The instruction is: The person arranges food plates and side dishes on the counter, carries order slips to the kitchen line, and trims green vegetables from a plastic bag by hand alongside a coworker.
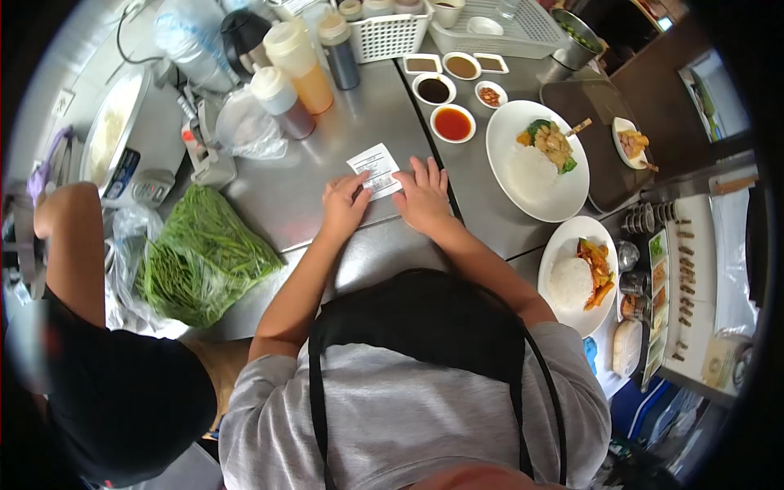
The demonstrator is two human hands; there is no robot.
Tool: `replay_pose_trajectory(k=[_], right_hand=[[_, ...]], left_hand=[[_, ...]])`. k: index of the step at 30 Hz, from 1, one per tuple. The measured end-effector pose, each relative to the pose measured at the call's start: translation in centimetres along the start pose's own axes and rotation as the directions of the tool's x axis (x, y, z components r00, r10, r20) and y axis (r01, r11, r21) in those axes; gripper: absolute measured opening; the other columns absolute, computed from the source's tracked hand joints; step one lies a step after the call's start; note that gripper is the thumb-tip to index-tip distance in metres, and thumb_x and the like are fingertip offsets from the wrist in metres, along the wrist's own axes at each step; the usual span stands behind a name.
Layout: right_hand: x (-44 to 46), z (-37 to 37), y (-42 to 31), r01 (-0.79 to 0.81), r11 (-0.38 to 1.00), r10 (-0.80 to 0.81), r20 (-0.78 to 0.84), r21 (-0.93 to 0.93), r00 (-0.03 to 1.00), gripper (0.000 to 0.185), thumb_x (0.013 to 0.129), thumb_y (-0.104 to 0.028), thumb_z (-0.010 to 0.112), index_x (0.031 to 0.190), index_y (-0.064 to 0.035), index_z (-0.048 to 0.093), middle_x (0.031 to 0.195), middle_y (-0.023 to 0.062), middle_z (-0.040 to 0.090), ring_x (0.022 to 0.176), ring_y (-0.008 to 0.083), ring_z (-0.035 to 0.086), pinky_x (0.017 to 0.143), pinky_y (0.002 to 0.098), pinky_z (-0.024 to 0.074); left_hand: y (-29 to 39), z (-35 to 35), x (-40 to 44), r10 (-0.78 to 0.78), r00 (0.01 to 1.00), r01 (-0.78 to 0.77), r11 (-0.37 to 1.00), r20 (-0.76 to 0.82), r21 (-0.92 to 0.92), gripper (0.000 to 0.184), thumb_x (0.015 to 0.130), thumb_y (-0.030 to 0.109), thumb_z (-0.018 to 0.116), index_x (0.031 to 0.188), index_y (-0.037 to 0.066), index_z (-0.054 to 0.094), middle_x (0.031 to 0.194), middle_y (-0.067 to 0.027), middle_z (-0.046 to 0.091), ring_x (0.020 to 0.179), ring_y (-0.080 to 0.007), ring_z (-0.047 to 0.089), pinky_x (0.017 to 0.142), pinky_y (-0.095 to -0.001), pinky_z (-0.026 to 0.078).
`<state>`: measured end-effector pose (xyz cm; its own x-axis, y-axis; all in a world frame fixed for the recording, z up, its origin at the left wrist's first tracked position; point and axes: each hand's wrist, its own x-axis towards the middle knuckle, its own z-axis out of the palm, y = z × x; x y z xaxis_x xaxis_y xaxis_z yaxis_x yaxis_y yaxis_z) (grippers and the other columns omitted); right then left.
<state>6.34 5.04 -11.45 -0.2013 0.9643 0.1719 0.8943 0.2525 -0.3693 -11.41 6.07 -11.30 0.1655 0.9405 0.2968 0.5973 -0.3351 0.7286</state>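
Note:
A printed paper slip [376,167], like an order receipt, lies on the steel counter in front of me. My left hand [345,202] rests at its lower left edge, the fingertips touching the paper and the fingers loosely bent and apart. On the opposite side my right hand [422,194] lies flat with its fingers spread, its thumb side at the slip's right edge. Beyond the right hand are small bowls of sauce, among them a red sauce [452,124] and a dark sauce [434,89]. An oval plate [508,175] of rice and stir-fry stands to the right.
A second rice plate [559,317] sits nearer me on the right. Sauce bottles [282,102] and a white basket [390,37] stand at the back. A bag of green vegetables [204,253] lies left, beside another person's arm [73,245]. A brown tray [592,106] is far right.

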Motion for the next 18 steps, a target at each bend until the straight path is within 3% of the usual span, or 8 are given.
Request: replay_pose_trajectory(k=[3, 7, 10, 14, 17, 18], right_hand=[[0.2, 0.0, 0.3, 0.014, 1.000, -0.015, 0.024, 0.017, 1.000, 0.038, 0.074, -0.027, 0.057, 0.110, -0.0177, 0.049, 0.130, 0.0166, 0.027, 0.122, 0.0407, 0.016, 0.097, 0.0570, 0.0140], [1.0, -0.1, -0.7, 0.002, 1.000, -0.003, 0.028, 0.022, 1.000, 0.028, 0.075, -0.020, 0.054, 0.103, -0.0168, 0.055, 0.131, 0.0159, 0.026, 0.123, 0.0405, 0.017, 0.097, 0.0575, 0.0108], [1.2, 0.5, -1.7, 0.087, 0.995, -0.091, 0.090, 0.046, 0.992, 0.023, 0.075, -0.014, 0.051, 0.097, -0.0162, 0.058, 0.131, 0.0162, 0.027, 0.123, 0.0406, 0.017, 0.097, 0.0583, 0.0091], [2.1, -0.9, 0.4, -0.126, 0.990, 0.125, -0.021, -0.063, 0.992, 0.020, 0.074, -0.012, 0.050, 0.090, -0.0165, 0.061, 0.131, 0.0152, 0.029, 0.125, 0.0388, 0.015, 0.098, 0.0579, 0.0069], [1.9, -0.7, 0.5, -0.038, 0.998, 0.035, -0.048, -0.049, 0.998, 0.019, 0.074, -0.011, 0.049, 0.088, -0.0163, 0.061, 0.132, 0.0158, 0.029, 0.125, 0.0383, 0.016, 0.098, 0.0579, 0.0063], [1.5, -0.7, -0.4, 0.029, 0.999, -0.029, 0.017, -0.021, 0.999, 0.019, 0.074, -0.011, 0.048, 0.087, -0.0156, 0.061, 0.132, 0.0169, 0.028, 0.125, 0.0383, 0.016, 0.098, 0.0577, 0.0066]], left_hand=[[-0.5, 0.8, 0.2, 0.068, 0.998, -0.064, 0.948, -0.001, 0.312, 0.029, 0.067, 0.019, 0.064, 0.096, 0.015, 0.062, 0.102, -0.0037, 0.057, 0.101, -0.0289, 0.044, 0.083, -0.0396, 0.033], [-0.6, 1.2, 0.2, 0.039, 0.999, -0.045, 0.943, 0.023, 0.331, 0.031, 0.068, 0.024, 0.065, 0.098, 0.017, 0.062, 0.108, -0.0027, 0.055, 0.104, -0.0291, 0.041, 0.084, -0.0415, 0.030], [-0.6, 1.3, 0.3, 0.036, 0.999, -0.043, 0.936, 0.027, 0.348, 0.032, 0.067, 0.023, 0.065, 0.098, 0.017, 0.062, 0.108, -0.0026, 0.055, 0.104, -0.0292, 0.041, 0.083, -0.0415, 0.030], [-0.4, 1.1, 0.3, 0.035, 0.999, -0.045, 0.933, 0.037, 0.357, 0.032, 0.067, 0.024, 0.065, 0.099, 0.017, 0.062, 0.108, -0.0030, 0.055, 0.104, -0.0294, 0.041, 0.084, -0.0416, 0.030], [-0.5, 1.0, 0.3, 0.035, 0.999, -0.047, 0.932, 0.040, 0.359, 0.033, 0.067, 0.024, 0.065, 0.099, 0.017, 0.062, 0.108, -0.0034, 0.055, 0.104, -0.0296, 0.041, 0.084, -0.0418, 0.030], [-0.6, 1.1, 0.3, 0.038, 0.998, -0.050, 0.932, 0.040, 0.358, 0.033, 0.067, 0.024, 0.065, 0.099, 0.017, 0.062, 0.108, -0.0036, 0.055, 0.104, -0.0297, 0.041, 0.084, -0.0419, 0.030]])
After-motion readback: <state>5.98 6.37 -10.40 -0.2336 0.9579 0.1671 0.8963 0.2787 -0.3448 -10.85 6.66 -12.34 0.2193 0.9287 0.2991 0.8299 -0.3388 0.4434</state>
